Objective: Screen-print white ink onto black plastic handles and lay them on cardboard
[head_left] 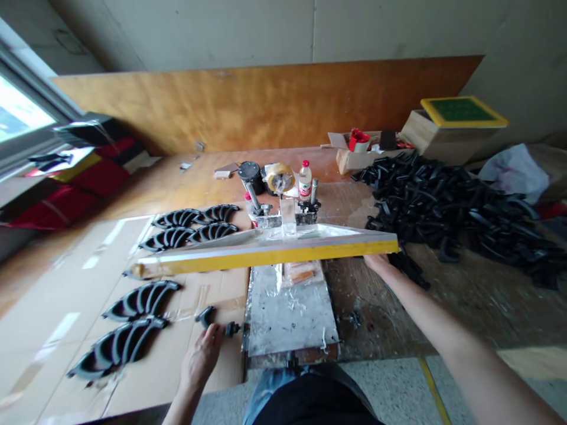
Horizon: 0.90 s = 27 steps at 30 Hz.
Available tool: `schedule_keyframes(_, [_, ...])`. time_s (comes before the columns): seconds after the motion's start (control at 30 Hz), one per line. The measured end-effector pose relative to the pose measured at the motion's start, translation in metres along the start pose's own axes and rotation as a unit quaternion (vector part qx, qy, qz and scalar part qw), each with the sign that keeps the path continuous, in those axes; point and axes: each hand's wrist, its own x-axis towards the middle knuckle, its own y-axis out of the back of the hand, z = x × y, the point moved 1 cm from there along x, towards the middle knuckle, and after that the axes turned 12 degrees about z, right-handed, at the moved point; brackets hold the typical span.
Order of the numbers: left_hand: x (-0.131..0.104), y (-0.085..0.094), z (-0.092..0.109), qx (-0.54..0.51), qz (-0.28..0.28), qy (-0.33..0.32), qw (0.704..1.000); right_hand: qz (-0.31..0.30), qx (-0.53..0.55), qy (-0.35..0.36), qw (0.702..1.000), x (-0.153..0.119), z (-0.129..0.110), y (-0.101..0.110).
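Note:
My left hand [204, 353] is closed on a small black curved part [206, 316], low over the cardboard sheet [221, 366]. My right hand [376, 261] is at the right end of the long yellow-edged frame [274, 254], near the pile of black parts [443, 206]; its fingers are hidden behind the frame. The frame stands raised over a grey metal plate [290, 321], held at its back by a clamp fixture [287, 217]. Rows of black curved parts [137, 301] lie on the cardboard at the left.
Behind the frame stand a tape roll [280, 177], a red-capped bottle [305, 180] and a black jar [250, 172]. An open carton [354, 160] and a box with a green-topped frame [463, 111] are at the back right. Red boxes [93, 183] stand at the left.

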Motion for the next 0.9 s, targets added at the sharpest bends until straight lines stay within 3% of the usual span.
schedule_keyframes(0.1, [0.01,-0.008,0.01,-0.007,-0.025,-0.01,1.0,0.021,-0.014,0.062,0.998,-0.011,0.01,-0.014])
schedule_keyframes(0.17, [0.015,-0.01,0.015,-0.014,-0.026,-0.01,1.0,0.06,-0.017,0.086,0.994,-0.018,0.0,-0.021])
schedule_keyframes(0.27, [0.02,-0.006,0.022,-0.019,-0.026,-0.002,0.999,0.109,0.046,0.119,0.986,-0.027,-0.047,-0.031])
schedule_keyframes(0.43, [0.025,0.004,0.027,-0.031,-0.026,0.002,0.999,0.091,0.152,0.224,0.958,-0.035,-0.152,-0.056])
schedule_keyframes(0.53, [0.031,0.014,0.026,-0.05,0.003,0.023,0.998,0.083,0.132,0.236,0.959,-0.035,-0.182,-0.068])
schedule_keyframes(0.63, [0.048,0.041,0.034,-0.107,0.053,0.036,0.992,0.079,0.098,0.234,0.964,-0.034,-0.189,-0.069])
schedule_keyframes(0.73, [0.076,0.087,0.062,-0.238,0.117,0.037,0.963,0.083,0.072,0.229,0.967,-0.032,-0.194,-0.065])
schedule_keyframes(0.83, [0.105,0.139,0.109,-0.432,0.176,0.04,0.884,0.077,0.066,0.259,0.961,-0.029,-0.206,-0.065])
schedule_keyframes(0.9, [0.116,0.164,0.142,-0.548,0.165,0.033,0.82,0.048,0.064,0.289,0.954,-0.029,-0.213,-0.07])
